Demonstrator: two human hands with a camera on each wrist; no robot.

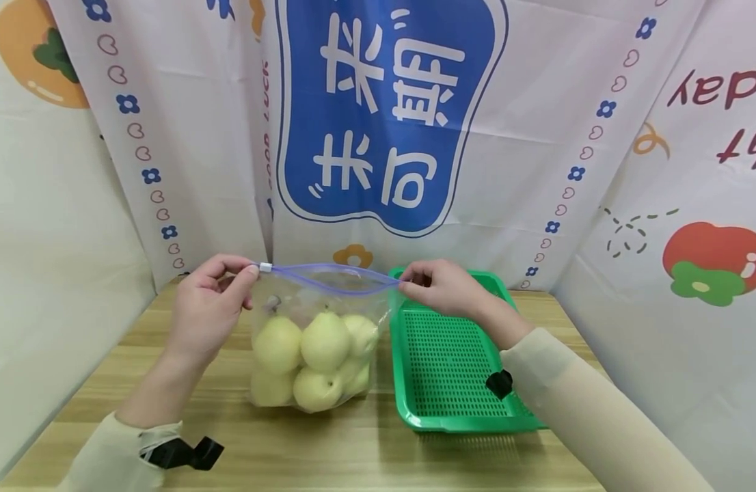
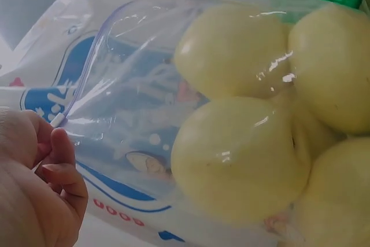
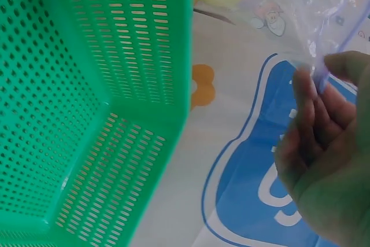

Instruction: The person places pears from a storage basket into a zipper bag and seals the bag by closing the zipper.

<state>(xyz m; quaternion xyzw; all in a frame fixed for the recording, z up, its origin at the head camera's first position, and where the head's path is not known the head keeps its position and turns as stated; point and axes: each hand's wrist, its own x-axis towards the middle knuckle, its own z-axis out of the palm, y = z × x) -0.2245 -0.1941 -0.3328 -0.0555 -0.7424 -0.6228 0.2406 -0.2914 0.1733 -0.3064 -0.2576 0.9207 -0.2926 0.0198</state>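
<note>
A clear zip bag (image 1: pixel 384 311) with a purple seal hangs upright between both hands, its mouth parted in the middle. Several pale yellow-green pears (image 1: pixel 325 342) fill its lower part. My left hand (image 1: pixel 208 304) pinches the top left corner, right beside the white slider (image 1: pixel 265 267). At the opposite corner, my right hand (image 1: pixel 446 287) pinches the end of the seal between thumb and fingers. The left wrist view shows the pears (image 2: pixel 240 157) close up through the plastic. In the right wrist view the fingertips (image 3: pixel 338 65) grip the gathered bag edge.
A green perforated plastic basket (image 1: pixel 409 403) stands on the wooden table (image 1: pixel 329 451) right of the bag, partly under the right forearm. Printed white cloth (image 1: pixel 538 89) hangs behind and along both sides. Black straps (image 1: pixel 181 453) are on both wrists.
</note>
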